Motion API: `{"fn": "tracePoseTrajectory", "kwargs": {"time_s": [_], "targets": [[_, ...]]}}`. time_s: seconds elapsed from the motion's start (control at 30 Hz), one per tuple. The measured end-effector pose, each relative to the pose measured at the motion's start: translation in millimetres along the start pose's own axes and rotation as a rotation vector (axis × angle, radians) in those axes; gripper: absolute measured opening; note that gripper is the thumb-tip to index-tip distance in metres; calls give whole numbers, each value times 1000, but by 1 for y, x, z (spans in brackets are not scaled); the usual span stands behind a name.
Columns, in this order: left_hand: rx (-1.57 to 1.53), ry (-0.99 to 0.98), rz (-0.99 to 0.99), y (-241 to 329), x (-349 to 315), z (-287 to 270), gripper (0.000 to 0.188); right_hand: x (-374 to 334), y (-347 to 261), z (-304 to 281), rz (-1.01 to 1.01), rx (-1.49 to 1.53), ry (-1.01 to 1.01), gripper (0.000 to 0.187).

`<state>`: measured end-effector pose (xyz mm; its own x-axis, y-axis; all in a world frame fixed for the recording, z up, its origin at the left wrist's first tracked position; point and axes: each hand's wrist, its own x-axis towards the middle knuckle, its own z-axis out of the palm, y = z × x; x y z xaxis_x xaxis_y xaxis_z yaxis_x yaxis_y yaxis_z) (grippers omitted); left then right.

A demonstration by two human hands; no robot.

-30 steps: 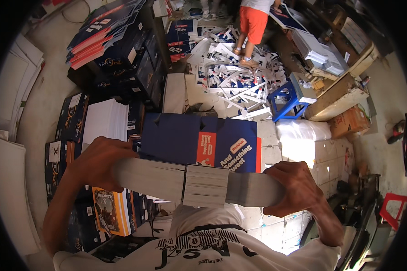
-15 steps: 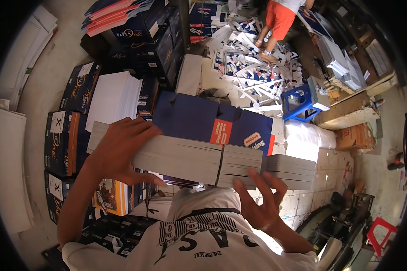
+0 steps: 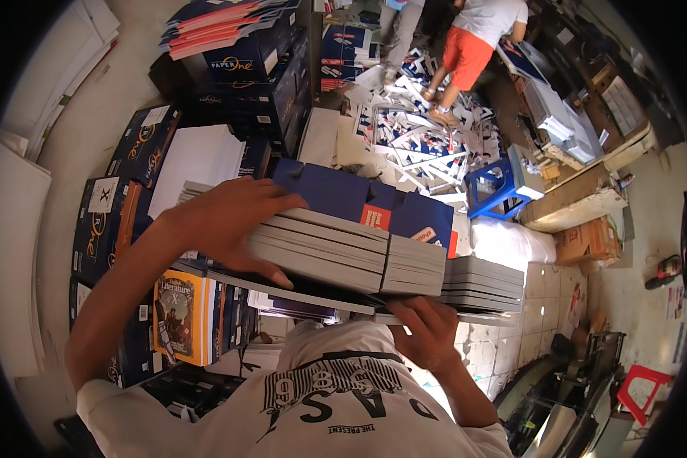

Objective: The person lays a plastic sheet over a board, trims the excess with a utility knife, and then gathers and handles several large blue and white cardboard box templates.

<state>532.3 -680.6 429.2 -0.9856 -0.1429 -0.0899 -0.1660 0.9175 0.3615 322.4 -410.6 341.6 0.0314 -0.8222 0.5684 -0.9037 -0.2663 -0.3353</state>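
In front of my body sits a long row of stacked booklets (image 3: 320, 248), with dark blue covers on top and grey page edges facing me. My left hand (image 3: 233, 221) grips the left stack, fingers over the top and thumb under its upper layers. A dark gap shows below that thumb, between the upper layers and the lower booklets (image 3: 320, 298). My right hand (image 3: 427, 328) is closed at the lower booklets' near edge, below the middle stack, its fingers curled there. To its right stands a further stack (image 3: 482, 282), fanned slightly at the bottom.
Dark blue cartons (image 3: 99, 229) and a pile of white paper (image 3: 198, 164) stand at left. Paper offcuts (image 3: 420, 137) litter the floor ahead, where a person in red shorts (image 3: 466, 57) and another person stand. A blue stool (image 3: 496, 187) is at right, a black machine (image 3: 565, 382) at lower right.
My right hand has moved down from the stack's face to its lower edge and its fingers have curled. A gap has opened beneath the upper layers. Another person's legs have come into view.
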Motion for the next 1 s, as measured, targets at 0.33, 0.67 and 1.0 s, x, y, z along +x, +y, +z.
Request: {"fn": "tracePoseTrajectory", "kwargs": {"time_s": [0.33, 0.67, 1.0], "targets": [[135, -203, 53, 18, 0, -7, 57, -3, -45, -37, -99, 42, -59, 33], [17, -69, 65, 10, -6, 9, 61, -22, -36, -8, 25, -62, 61, 40], [99, 35, 154, -19, 1, 18, 74, -26, -20, -5, -69, 142, -10, 29]]}}
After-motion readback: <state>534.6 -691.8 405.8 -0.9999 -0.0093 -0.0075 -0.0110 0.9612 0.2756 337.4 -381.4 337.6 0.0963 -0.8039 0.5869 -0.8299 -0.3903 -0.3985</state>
